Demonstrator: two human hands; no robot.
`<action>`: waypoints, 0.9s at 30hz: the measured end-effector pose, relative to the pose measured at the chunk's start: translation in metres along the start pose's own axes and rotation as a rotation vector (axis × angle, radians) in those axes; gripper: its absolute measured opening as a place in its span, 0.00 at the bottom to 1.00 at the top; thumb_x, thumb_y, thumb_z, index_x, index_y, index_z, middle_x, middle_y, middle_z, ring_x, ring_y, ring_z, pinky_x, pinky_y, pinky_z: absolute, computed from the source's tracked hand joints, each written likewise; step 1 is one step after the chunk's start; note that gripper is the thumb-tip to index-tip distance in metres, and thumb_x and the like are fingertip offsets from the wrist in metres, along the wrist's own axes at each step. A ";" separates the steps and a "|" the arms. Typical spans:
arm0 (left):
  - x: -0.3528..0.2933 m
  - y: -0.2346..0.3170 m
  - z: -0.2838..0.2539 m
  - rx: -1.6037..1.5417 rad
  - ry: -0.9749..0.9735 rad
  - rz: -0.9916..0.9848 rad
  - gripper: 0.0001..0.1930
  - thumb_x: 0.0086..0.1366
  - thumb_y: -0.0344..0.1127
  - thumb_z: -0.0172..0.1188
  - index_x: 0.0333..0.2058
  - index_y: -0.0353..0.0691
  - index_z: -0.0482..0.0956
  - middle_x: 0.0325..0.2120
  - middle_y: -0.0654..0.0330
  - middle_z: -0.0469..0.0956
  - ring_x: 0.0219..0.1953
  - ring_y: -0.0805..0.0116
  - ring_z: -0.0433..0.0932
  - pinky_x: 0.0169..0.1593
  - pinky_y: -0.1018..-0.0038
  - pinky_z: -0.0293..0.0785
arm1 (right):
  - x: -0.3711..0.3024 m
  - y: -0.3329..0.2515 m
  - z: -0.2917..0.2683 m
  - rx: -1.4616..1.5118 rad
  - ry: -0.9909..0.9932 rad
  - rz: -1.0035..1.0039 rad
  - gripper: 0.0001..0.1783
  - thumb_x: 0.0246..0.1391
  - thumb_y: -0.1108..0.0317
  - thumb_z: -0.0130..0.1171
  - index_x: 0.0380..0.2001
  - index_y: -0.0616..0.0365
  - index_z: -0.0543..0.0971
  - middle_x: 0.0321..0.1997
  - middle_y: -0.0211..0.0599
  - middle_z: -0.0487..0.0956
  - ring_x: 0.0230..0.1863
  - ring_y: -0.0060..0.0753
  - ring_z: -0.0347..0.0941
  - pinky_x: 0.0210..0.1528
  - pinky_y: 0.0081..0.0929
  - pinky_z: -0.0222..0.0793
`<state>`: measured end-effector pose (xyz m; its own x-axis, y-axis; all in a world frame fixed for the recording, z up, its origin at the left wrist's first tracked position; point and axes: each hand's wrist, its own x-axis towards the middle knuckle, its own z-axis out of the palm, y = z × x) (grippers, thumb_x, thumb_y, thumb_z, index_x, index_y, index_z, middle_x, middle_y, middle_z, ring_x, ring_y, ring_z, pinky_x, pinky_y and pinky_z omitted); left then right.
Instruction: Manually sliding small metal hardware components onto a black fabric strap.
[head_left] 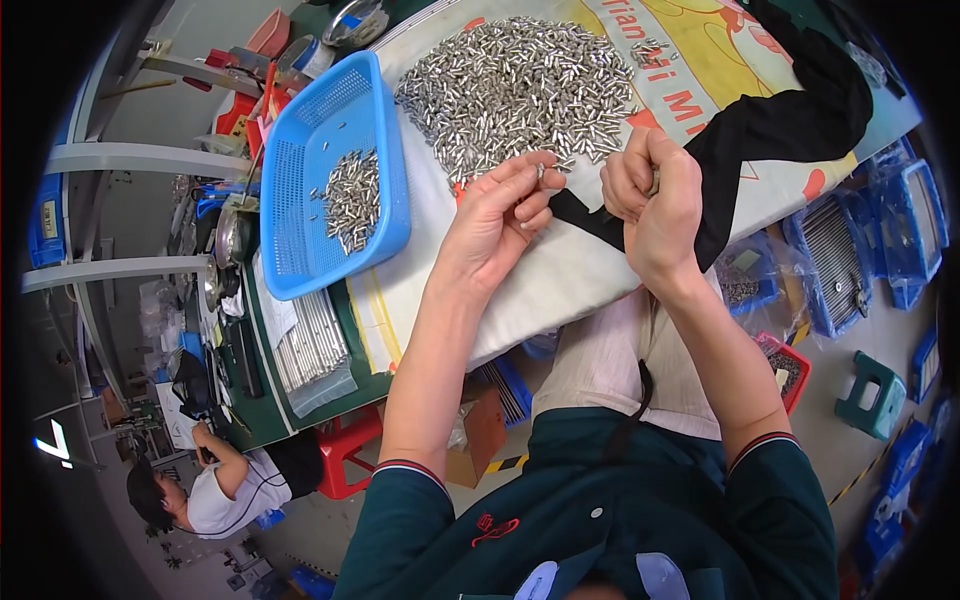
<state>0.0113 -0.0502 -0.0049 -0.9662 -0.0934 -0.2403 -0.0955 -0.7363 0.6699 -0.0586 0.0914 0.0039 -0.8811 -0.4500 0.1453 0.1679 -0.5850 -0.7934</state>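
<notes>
A big heap of small silvery metal pins lies on the cloth-covered table. At its near edge my left hand is closed, thumb and forefinger pinching what looks like one metal pin. To the right, my right hand is curled into a fist; what it holds is mostly hidden by the fingers. A black cloth runs behind and beneath the right hand across the table. Left of the heap, a blue plastic basket contains a smaller pile of the same pins.
Long metal rods lie in plastic left of the table cloth. Blue crates, a red bin and a green stool stand on the floor at right. Another person is by a red stool at lower left.
</notes>
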 end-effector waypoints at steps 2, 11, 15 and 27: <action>0.001 -0.001 -0.002 -0.045 -0.003 -0.008 0.12 0.60 0.28 0.48 0.42 0.30 0.68 0.29 0.55 0.73 0.18 0.82 0.60 0.22 0.86 0.59 | 0.000 0.000 0.000 0.002 0.000 -0.005 0.18 0.55 0.63 0.32 0.12 0.53 0.54 0.07 0.22 0.49 0.10 0.15 0.40 0.13 0.17 0.37; 0.000 0.001 0.001 -0.059 0.020 0.027 0.11 0.60 0.29 0.49 0.41 0.30 0.68 0.30 0.55 0.73 0.18 0.83 0.59 0.22 0.87 0.58 | 0.001 0.000 0.000 -0.005 0.003 -0.012 0.17 0.54 0.64 0.32 0.12 0.53 0.54 0.07 0.22 0.50 0.10 0.15 0.41 0.12 0.17 0.37; 0.000 0.001 0.000 -0.061 0.029 0.035 0.11 0.61 0.30 0.49 0.41 0.30 0.68 0.30 0.55 0.73 0.18 0.83 0.58 0.22 0.87 0.58 | 0.001 0.000 -0.001 0.024 0.004 -0.010 0.18 0.53 0.63 0.33 0.11 0.54 0.55 0.08 0.23 0.52 0.10 0.14 0.43 0.12 0.17 0.38; 0.000 0.001 -0.002 -0.090 0.034 0.003 0.10 0.61 0.34 0.50 0.35 0.32 0.71 0.26 0.57 0.74 0.17 0.83 0.58 0.21 0.87 0.57 | 0.000 -0.001 -0.001 0.028 0.015 0.005 0.18 0.53 0.64 0.34 0.11 0.54 0.55 0.08 0.23 0.52 0.10 0.14 0.43 0.12 0.17 0.39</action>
<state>0.0120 -0.0522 -0.0056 -0.9577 -0.1174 -0.2627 -0.0688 -0.7932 0.6051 -0.0591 0.0925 0.0047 -0.8868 -0.4426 0.1326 0.1842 -0.6019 -0.7770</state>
